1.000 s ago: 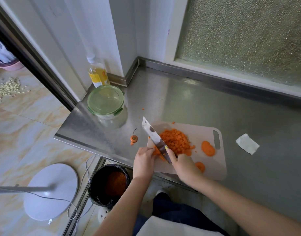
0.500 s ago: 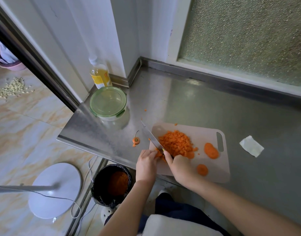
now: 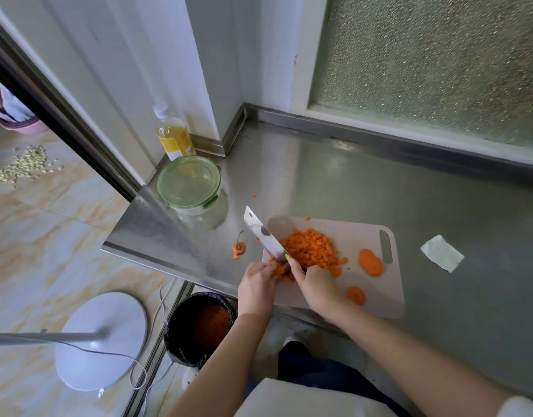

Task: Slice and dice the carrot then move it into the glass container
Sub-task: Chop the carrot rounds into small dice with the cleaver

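A pile of diced carrot (image 3: 311, 251) lies on the pale cutting board (image 3: 388, 299), with a stack of carrot slices (image 3: 370, 262) and one single slice (image 3: 355, 295) to its right. My right hand (image 3: 311, 282) grips the handle of a cleaver (image 3: 263, 236), whose blade points away to the upper left with its edge raised. My left hand (image 3: 256, 284) holds a small bunch of carrot pieces (image 3: 279, 270) at the board's near left corner, right beside the blade. The round glass container (image 3: 189, 184), closed with a green lid, stands at the counter's left end.
A carrot top (image 3: 239, 247) lies on the steel counter (image 3: 349, 182) left of the board. A bottle of yellow liquid (image 3: 172, 136) stands in the back corner, a folded white paper (image 3: 442, 253) to the right. A black bin with carrot peel (image 3: 199, 328) sits below the counter edge.
The cleaver came down into the carrot pieces half a second ago and has lifted again, its flat side showing. My left hand stays at the pieces by the blade.
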Demonstrator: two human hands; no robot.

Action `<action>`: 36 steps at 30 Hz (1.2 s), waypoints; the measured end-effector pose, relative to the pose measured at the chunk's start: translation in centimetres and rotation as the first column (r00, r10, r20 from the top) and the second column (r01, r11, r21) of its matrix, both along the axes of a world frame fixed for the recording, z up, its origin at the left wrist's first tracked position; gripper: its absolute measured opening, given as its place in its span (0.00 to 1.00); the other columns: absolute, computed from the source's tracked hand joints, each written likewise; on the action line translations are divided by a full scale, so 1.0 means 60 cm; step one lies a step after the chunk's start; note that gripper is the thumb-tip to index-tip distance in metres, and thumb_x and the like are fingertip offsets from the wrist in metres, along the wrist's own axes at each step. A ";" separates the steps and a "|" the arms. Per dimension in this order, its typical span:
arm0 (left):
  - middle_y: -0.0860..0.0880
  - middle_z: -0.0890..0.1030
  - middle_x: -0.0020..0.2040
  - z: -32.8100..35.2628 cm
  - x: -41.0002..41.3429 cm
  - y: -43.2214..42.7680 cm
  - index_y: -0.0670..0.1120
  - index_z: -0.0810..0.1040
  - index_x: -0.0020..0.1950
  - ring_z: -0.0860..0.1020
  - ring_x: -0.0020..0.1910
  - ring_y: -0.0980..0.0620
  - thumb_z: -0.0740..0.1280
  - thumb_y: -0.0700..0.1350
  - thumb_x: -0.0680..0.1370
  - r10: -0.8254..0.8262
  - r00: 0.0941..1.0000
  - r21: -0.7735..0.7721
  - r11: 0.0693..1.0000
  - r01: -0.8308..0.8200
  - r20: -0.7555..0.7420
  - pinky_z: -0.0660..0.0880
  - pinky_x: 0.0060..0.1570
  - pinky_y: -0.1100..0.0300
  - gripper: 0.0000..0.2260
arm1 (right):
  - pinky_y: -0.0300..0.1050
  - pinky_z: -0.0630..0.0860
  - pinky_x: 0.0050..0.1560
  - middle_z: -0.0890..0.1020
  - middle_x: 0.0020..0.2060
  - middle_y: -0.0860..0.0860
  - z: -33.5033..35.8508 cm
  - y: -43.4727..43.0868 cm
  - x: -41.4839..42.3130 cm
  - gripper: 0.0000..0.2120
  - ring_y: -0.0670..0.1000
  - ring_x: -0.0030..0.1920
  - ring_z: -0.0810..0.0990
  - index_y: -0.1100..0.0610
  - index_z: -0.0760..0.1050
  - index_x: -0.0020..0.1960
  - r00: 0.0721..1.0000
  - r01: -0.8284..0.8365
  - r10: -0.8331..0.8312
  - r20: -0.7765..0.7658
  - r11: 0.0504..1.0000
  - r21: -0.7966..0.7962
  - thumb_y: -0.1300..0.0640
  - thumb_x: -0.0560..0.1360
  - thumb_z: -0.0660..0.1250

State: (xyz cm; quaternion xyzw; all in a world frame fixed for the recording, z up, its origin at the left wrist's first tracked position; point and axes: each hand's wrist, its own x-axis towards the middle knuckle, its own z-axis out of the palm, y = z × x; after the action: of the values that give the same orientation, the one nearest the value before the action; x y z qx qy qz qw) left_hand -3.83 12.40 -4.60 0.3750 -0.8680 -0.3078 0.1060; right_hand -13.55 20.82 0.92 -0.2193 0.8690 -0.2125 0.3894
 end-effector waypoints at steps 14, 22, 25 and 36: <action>0.47 0.80 0.45 0.019 0.001 0.000 0.47 0.84 0.49 0.75 0.48 0.49 0.69 0.44 0.75 0.027 0.999 0.073 0.997 -0.025 -0.020 0.68 0.41 0.62 0.06 | 0.45 0.66 0.35 0.69 0.26 0.52 -0.020 0.015 -0.019 0.29 0.52 0.30 0.69 0.57 0.63 0.28 0.998 0.046 -0.048 -0.037 0.998 -0.044 0.40 0.80 0.50; 0.46 0.79 0.48 0.018 -0.009 -0.001 0.45 0.83 0.54 0.74 0.52 0.47 0.68 0.40 0.75 0.033 0.999 0.137 0.990 -0.031 -0.015 0.70 0.45 0.58 0.09 | 0.41 0.58 0.28 0.64 0.21 0.50 0.012 0.035 -0.010 0.31 0.50 0.24 0.65 0.57 0.59 0.24 0.998 0.051 -0.055 -0.020 0.988 -0.143 0.41 0.81 0.51; 0.46 0.79 0.54 0.022 -0.010 0.001 0.46 0.81 0.58 0.73 0.57 0.47 0.69 0.42 0.74 0.028 0.999 0.133 0.991 -0.024 -0.028 0.69 0.49 0.60 0.13 | 0.43 0.60 0.29 0.66 0.22 0.51 0.017 0.037 -0.011 0.30 0.50 0.25 0.66 0.57 0.60 0.25 0.995 0.098 -0.100 -0.006 0.982 -0.163 0.40 0.80 0.51; 0.48 0.71 0.40 0.064 -0.035 0.046 0.44 0.75 0.36 0.70 0.43 0.50 0.61 0.45 0.79 0.232 0.972 0.510 0.840 -0.183 -0.033 0.65 0.40 0.62 0.12 | 0.40 0.59 0.25 0.63 0.15 0.46 0.025 0.028 -0.017 0.31 0.46 0.17 0.63 0.54 0.61 0.23 0.932 0.352 -0.317 0.176 0.908 -0.227 0.38 0.79 0.52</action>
State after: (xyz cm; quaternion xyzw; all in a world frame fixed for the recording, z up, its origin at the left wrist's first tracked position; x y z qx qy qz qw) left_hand -5.95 15.15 -0.73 0.4664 -0.7058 -0.5275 0.0776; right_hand -14.60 22.48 2.43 -0.1002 0.8306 -0.4004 0.3738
